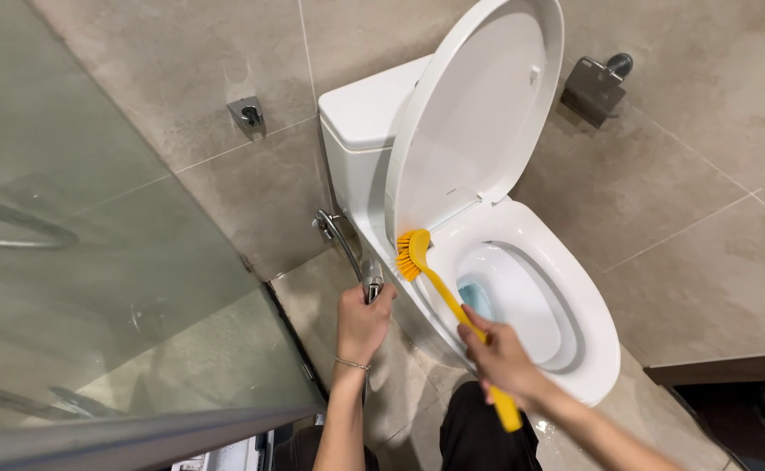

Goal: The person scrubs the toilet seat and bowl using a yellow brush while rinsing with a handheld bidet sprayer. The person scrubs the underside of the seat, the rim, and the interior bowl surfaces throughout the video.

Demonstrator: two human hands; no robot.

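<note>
My right hand (498, 356) grips the yellow handle of a brush (442, 296). Its yellow bristle head rests on the back left part of the white toilet seat (574, 288), near the hinge. My left hand (362, 321) is closed around a chrome bidet sprayer (371, 281), whose metal hose (337, 234) curves up to the side of the tank. The nozzle points toward the seat beside the brush head. The toilet lid (474, 113) stands raised against the tank (361, 122). Blue water shows in the bowl.
A glass shower partition (112, 262) fills the left side, with a dark frame at its base. A metal holder (248, 115) is fixed to the beige tiled wall left of the tank; a paper holder (594, 87) hangs on the right. Wet floor tiles lie below.
</note>
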